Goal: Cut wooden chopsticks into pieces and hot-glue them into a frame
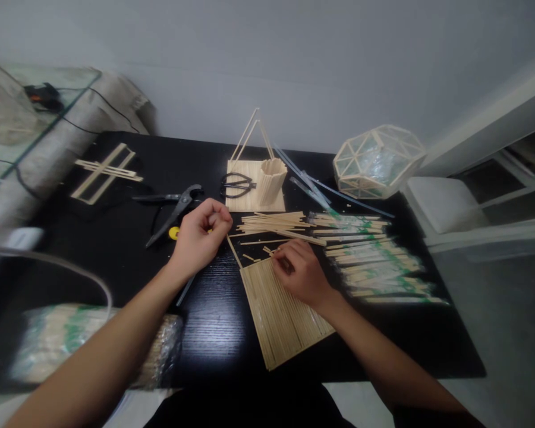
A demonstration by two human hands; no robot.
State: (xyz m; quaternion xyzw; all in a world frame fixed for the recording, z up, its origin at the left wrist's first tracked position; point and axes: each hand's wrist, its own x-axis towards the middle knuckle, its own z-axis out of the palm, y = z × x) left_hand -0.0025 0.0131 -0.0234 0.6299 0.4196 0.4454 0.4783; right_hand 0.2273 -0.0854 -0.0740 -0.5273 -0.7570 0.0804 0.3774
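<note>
Wrappers [395, 261] hold sticks [348, 260] beside the panel [280, 315] under the right hand [302, 270].

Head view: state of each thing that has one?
Panel, flat
Left hand, pinched at a stick
Right hand, curled over the panel
Pliers, handles spread
Scissors, lying on the board
Cup, upright, open-topped
Loose sticks, heaped
Packaged sticks, wrapped
Clear bag, filled
Polyhedral frame, assembled

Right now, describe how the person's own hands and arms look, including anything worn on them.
The left hand and right hand are ungloved, with no watch or marking that I can make out. The left forearm and right forearm are bare; a black sleeve shows on the right arm at the bottom edge.
</note>
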